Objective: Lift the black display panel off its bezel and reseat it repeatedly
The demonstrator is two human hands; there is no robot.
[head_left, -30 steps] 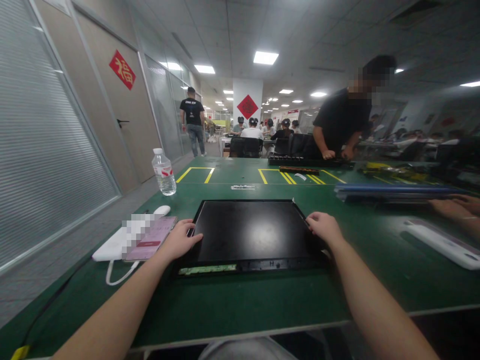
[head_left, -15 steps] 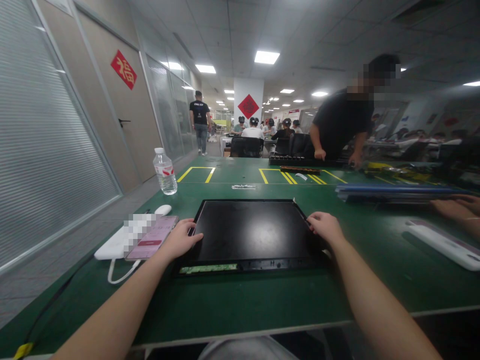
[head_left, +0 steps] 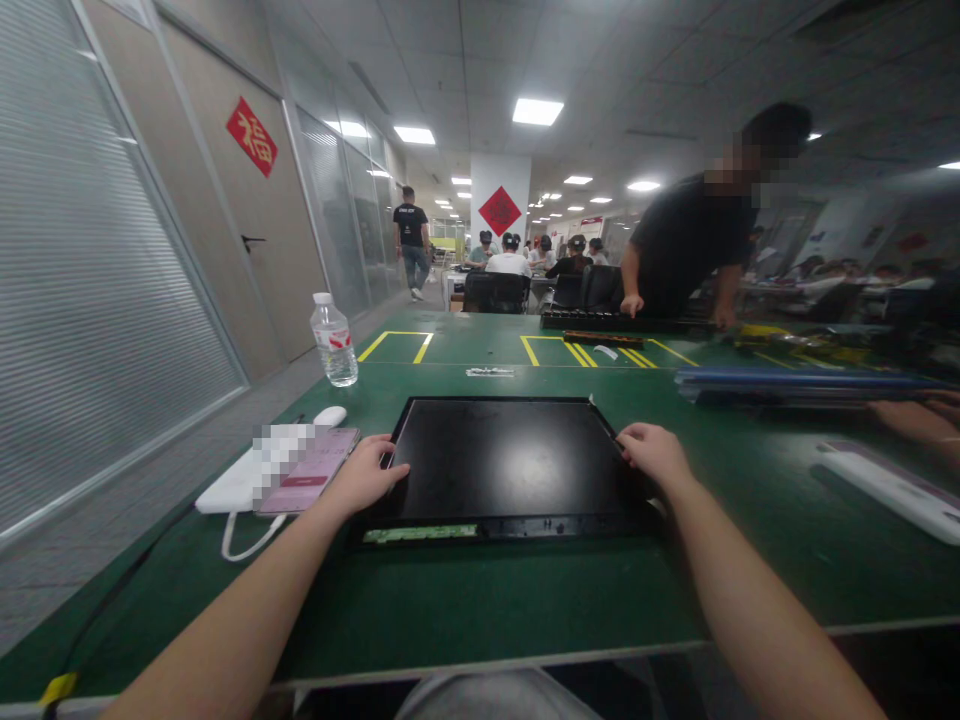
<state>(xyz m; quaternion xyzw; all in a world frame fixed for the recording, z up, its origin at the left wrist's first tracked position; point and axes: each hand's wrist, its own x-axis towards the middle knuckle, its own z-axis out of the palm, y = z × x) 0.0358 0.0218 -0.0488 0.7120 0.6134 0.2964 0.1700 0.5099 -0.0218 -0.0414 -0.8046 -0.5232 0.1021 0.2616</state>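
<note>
A black display panel (head_left: 510,460) lies face up on the green table, with a green circuit board strip (head_left: 421,534) along the left of its near edge. My left hand (head_left: 369,474) grips the panel's left edge, thumb on top and fingers at the side. On the opposite side, my right hand (head_left: 654,456) pinches the right edge near the far corner. The undersides of both grips are hidden.
Left of the panel are a phone (head_left: 309,472), a white power bank (head_left: 229,488), a white mouse-like object (head_left: 330,416) and a water bottle (head_left: 334,340). To the right lie a white case (head_left: 892,492) and a blurred blue-grey bar stack (head_left: 810,384) near another person's hands (head_left: 919,422). A person (head_left: 686,240) leans over the far side.
The scene has shifted slightly right in view. My hands keep the same hold on the panel. The person in the aisle has taken a step, and the leaning person's hands have moved slightly.
</note>
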